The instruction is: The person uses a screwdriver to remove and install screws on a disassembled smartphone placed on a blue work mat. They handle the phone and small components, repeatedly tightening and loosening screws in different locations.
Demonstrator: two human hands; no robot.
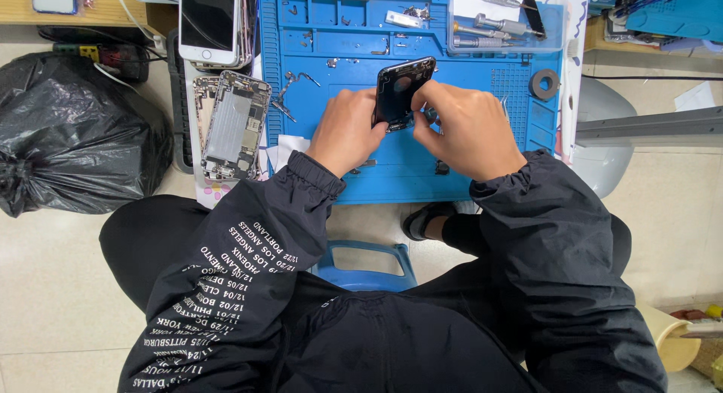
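Presently, head view: the person sits on a blue stool (367,259) and bends over a blue repair mat (422,148). The left hand (348,133) grips a dark phone housing (403,91) by its left edge, fingers curled and pressed against it, and holds the piece tilted up off the mat near the mat's middle. The right hand (463,129) closes in at the housing's lower right corner, fingers bunched together as if pinching something small there; what sits between them is hidden, possibly a screw or a fine tool, I cannot tell.

Judged step: fine work at the lower edge of the housing, with the left hand as a clamp. The next move calls for a steady left grip and small, precise fingertip motion from the right.

Edges and room: loose metal brackets (295,91) and small parts lie on the mat just left of the left hand. An opened silver phone (235,125) rests off the mat's left edge, and another phone with a dark screen (211,24) lies above it. A clear tray of screwdrivers (497,24) fills the upper right, and a dark ring (544,84) sits near the right edge. Open mat shows below the hands, toward the near edge. A black bag (71,133) lies on the floor well to the left.
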